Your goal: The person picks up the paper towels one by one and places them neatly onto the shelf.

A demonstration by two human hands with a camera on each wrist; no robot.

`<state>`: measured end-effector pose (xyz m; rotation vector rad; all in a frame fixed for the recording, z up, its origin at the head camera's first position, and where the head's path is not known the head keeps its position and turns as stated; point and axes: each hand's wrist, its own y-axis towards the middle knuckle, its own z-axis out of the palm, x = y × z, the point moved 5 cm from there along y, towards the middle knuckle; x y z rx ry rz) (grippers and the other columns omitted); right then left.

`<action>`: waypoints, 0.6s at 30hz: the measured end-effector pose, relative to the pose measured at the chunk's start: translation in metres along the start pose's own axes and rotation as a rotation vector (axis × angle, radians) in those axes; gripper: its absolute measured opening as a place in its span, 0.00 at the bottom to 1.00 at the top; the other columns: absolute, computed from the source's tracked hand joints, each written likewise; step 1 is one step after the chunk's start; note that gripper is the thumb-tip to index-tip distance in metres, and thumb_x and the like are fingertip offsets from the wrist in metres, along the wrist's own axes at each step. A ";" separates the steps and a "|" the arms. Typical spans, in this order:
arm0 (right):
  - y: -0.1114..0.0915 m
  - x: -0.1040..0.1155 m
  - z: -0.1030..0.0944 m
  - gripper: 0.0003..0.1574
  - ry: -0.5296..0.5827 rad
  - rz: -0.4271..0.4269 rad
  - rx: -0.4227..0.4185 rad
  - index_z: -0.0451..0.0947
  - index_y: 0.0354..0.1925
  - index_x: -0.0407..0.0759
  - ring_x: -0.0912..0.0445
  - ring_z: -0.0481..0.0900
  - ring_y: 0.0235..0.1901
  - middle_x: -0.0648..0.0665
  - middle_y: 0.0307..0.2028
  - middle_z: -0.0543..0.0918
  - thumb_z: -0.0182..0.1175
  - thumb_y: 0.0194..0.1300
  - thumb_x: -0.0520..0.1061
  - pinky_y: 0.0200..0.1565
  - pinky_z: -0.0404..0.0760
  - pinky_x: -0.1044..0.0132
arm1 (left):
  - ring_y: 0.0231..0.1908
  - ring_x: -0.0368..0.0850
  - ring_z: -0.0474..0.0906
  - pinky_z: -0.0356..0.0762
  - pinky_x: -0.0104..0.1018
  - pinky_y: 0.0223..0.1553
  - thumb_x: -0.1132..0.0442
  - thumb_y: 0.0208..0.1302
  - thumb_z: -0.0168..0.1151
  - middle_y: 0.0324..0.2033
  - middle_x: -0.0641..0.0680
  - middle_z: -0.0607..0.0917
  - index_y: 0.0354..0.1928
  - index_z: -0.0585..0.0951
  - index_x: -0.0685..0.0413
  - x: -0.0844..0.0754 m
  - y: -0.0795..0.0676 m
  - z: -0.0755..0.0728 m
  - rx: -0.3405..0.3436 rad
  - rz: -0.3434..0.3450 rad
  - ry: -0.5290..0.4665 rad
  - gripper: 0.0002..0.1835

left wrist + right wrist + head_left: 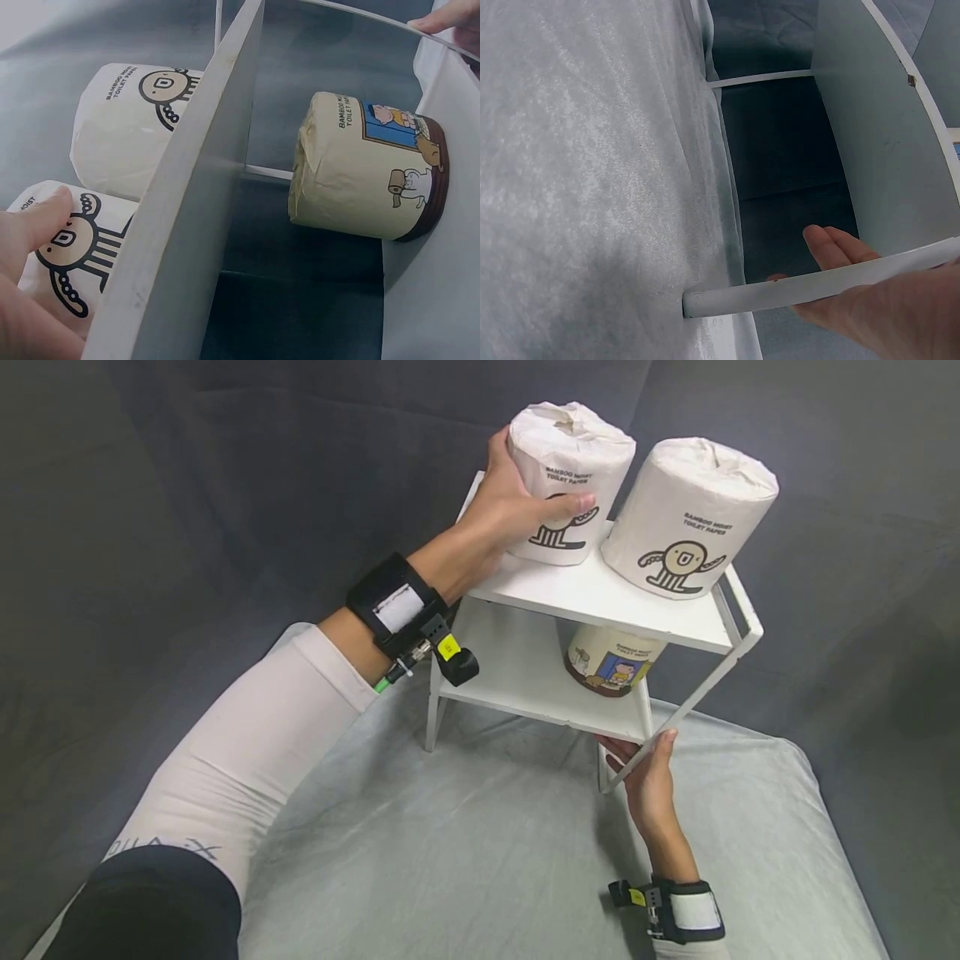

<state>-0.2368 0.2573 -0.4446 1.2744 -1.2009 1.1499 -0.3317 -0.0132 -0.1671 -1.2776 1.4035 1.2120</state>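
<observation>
My left hand [517, 510] grips a white-wrapped toilet paper roll [551, 547] at the left of the upper shelf, its thumb across the printed front and its other fingers hidden behind. Beside it stands a second white-wrapped toilet paper roll [690, 518]. Both are on a white two-tier rack [555, 585]. Low on the rack's right side, my right hand [648, 785] holds the slanting leg [742, 300], with fingers passing behind the bar and under the lower shelf. A cream toilet paper roll [360, 165] with a cartoon print stands on the lower shelf.
The rack stands on a bed-like surface with a pale grey cloth [450, 827], whose rounded edge shows at the right. Dark grey fabric [300, 468] hangs behind and to both sides. The upper shelf [180, 187] overhangs the cream roll.
</observation>
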 end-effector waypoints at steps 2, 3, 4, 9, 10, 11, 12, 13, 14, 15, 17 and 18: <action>0.000 0.000 0.000 0.55 -0.007 -0.005 -0.001 0.54 0.74 0.42 0.42 0.68 0.65 0.36 0.61 0.75 0.13 0.68 0.74 0.68 0.53 0.36 | 0.61 0.35 0.66 0.58 0.24 0.62 0.52 0.44 0.78 0.61 0.44 0.71 0.75 0.42 0.31 0.001 0.000 0.000 -0.001 0.003 -0.006 0.63; 0.000 0.000 0.000 0.55 -0.007 -0.006 -0.002 0.54 0.74 0.42 0.42 0.68 0.65 0.35 0.62 0.75 0.13 0.68 0.74 0.68 0.53 0.36 | 0.61 0.34 0.66 0.58 0.24 0.62 0.52 0.44 0.78 0.61 0.44 0.70 0.75 0.42 0.31 0.001 0.000 0.000 -0.001 0.005 -0.007 0.63; 0.000 0.000 0.000 0.54 -0.010 -0.006 -0.003 0.54 0.74 0.43 0.42 0.68 0.66 0.34 0.63 0.74 0.13 0.68 0.74 0.68 0.53 0.36 | 0.61 0.34 0.66 0.58 0.24 0.62 0.52 0.44 0.78 0.61 0.44 0.70 0.75 0.42 0.31 0.001 0.000 0.000 0.000 0.008 -0.006 0.63; -0.001 -0.001 -0.001 0.54 -0.014 -0.006 -0.003 0.54 0.75 0.43 0.41 0.68 0.66 0.33 0.64 0.73 0.13 0.68 0.74 0.68 0.53 0.36 | 0.63 0.34 0.64 0.57 0.26 0.63 0.51 0.45 0.77 0.63 0.44 0.68 0.75 0.39 0.30 0.000 -0.001 0.001 0.016 0.010 0.020 0.64; -0.001 -0.001 -0.001 0.54 -0.014 -0.006 -0.003 0.54 0.75 0.43 0.41 0.67 0.66 0.33 0.64 0.73 0.13 0.68 0.74 0.68 0.53 0.36 | 0.64 0.34 0.63 0.56 0.26 0.64 0.51 0.45 0.77 0.63 0.44 0.68 0.75 0.39 0.30 0.000 -0.001 0.001 0.019 0.008 0.023 0.64; -0.001 -0.001 -0.001 0.54 -0.012 -0.006 -0.003 0.54 0.74 0.43 0.41 0.67 0.66 0.33 0.63 0.73 0.13 0.68 0.74 0.68 0.53 0.36 | 0.64 0.35 0.63 0.56 0.26 0.64 0.50 0.45 0.77 0.63 0.44 0.68 0.76 0.39 0.30 0.000 -0.001 0.001 0.020 0.009 0.029 0.64; 0.000 -0.002 -0.001 0.54 -0.010 -0.006 -0.001 0.54 0.74 0.42 0.41 0.67 0.66 0.33 0.63 0.73 0.13 0.69 0.73 0.68 0.52 0.35 | 0.64 0.35 0.64 0.57 0.26 0.64 0.50 0.45 0.77 0.63 0.44 0.68 0.76 0.38 0.30 0.000 -0.001 0.001 0.020 0.007 0.033 0.65; -0.001 -0.002 -0.002 0.55 -0.003 -0.004 -0.004 0.55 0.74 0.42 0.41 0.68 0.66 0.34 0.63 0.74 0.13 0.68 0.74 0.68 0.52 0.35 | 0.64 0.35 0.64 0.57 0.26 0.64 0.50 0.45 0.77 0.64 0.44 0.68 0.76 0.38 0.30 0.000 -0.001 0.001 0.022 0.006 0.036 0.65; -0.001 -0.002 -0.001 0.55 0.001 -0.005 -0.005 0.55 0.74 0.42 0.41 0.68 0.66 0.35 0.62 0.75 0.13 0.68 0.74 0.68 0.52 0.35 | 0.64 0.35 0.64 0.57 0.26 0.64 0.50 0.45 0.77 0.64 0.45 0.68 0.76 0.38 0.30 0.000 -0.001 0.002 0.024 0.006 0.038 0.65; -0.001 -0.002 -0.001 0.55 0.005 -0.004 -0.003 0.55 0.74 0.42 0.41 0.68 0.66 0.35 0.62 0.75 0.13 0.68 0.74 0.68 0.51 0.35 | 0.64 0.36 0.64 0.57 0.26 0.64 0.50 0.46 0.77 0.64 0.45 0.68 0.76 0.38 0.30 0.000 -0.001 0.002 0.026 0.006 0.041 0.65; -0.001 -0.002 -0.001 0.56 0.015 -0.001 -0.006 0.55 0.74 0.41 0.41 0.68 0.66 0.36 0.61 0.76 0.14 0.67 0.75 0.68 0.51 0.35 | 0.64 0.36 0.64 0.57 0.27 0.64 0.50 0.45 0.77 0.64 0.45 0.68 0.76 0.37 0.30 0.001 -0.001 0.002 0.030 0.000 0.044 0.65; -0.001 -0.002 -0.001 0.56 0.015 -0.005 -0.008 0.55 0.74 0.41 0.41 0.68 0.66 0.35 0.62 0.76 0.14 0.68 0.75 0.67 0.50 0.33 | 0.64 0.36 0.63 0.56 0.26 0.64 0.49 0.45 0.77 0.64 0.45 0.67 0.76 0.37 0.30 0.001 -0.001 0.002 0.032 -0.004 0.043 0.65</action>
